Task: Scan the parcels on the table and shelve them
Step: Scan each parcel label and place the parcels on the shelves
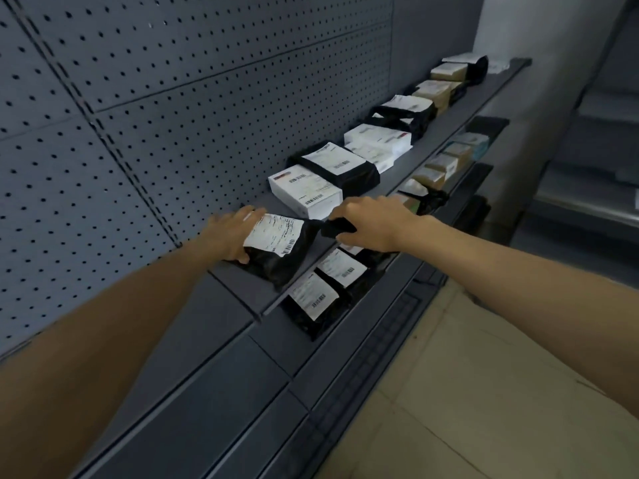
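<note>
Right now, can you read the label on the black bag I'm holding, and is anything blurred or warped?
Head view: white label on the black plastic mailer bag shows barcodes, text smeared. Head view: dim light, no glare; small black object in the right grip is featureless. Head view: wide lens bows grey metal shelf; far parcels soft.

Top shelf (pixel 238 293), grey metal, runs near-left to far-right w/ one row of parcels. Nearest is a black bag (pixel 280 261) w/ white label, at the front edge & partly over it. Going farther: white box (pixel 304 191), black pouch (pixel 340 167) w/ label, white packs (pixel 378 143), black parcel (pixel 404 114), brown boxes (pixel 437 91), dark bag (pixel 479 69) at far end. 2nd shelf (pixel 491 124) below: two labelled bags (pixel 311 305) near, tan boxes (pixel 434 174) & teal box (pixel 475 144) farther right.
</note>
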`<state>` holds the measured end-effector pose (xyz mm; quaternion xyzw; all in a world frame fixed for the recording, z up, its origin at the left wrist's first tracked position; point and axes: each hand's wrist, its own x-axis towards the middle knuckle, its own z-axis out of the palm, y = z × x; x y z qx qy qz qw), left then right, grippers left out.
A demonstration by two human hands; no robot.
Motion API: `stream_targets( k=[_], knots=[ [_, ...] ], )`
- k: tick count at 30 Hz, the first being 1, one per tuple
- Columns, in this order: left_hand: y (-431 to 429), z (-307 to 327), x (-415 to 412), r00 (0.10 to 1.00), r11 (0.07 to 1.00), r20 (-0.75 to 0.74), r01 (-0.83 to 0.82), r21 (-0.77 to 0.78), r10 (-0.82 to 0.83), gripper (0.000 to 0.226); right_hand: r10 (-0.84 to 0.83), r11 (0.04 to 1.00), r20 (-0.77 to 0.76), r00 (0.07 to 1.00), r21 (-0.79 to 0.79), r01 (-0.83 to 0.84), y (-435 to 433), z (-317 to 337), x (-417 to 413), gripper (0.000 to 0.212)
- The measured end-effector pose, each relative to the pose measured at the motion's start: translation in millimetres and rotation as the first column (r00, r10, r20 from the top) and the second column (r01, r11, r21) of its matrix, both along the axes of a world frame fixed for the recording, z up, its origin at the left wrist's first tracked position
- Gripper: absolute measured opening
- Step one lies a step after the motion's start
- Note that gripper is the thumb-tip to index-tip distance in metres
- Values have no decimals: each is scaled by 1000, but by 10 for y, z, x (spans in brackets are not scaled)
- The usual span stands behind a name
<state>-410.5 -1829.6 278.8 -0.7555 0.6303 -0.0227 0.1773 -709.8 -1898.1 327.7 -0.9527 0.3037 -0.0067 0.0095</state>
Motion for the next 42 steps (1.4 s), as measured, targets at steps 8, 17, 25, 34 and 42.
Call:
stream_targets(
  k=[8, 17, 25, 34, 42],
  knots=[
    [-699, -89, 444, 987, 993, 103, 121, -10, -119, 78, 14, 1000, -8, 1000, 26, -14, -714, 101, 512, 46],
    [-618, -66, 692, 984, 984, 24, 176, -9, -176, 75, 76, 997, 64, 995, -17, -75, -843, 287, 1005, 42],
    [507, 22, 581, 977, 986, 164, -119, -120, 138, 67, 344, 938, 58, 937, -55, -341, -234, 283, 1487, 45],
    [2424, -196, -716, 868, 760, -7, -439, -479, 497, 57, 542, 805, 329, 773, 61, -590, 1068, -28, 1158, 49],
    [3787, -683, -2426, 643, 443, -195, -686, -577, 741, 53, 511, 614, 564, 649, 289, -734, 2374, -769, 305, 47]
  ],
)
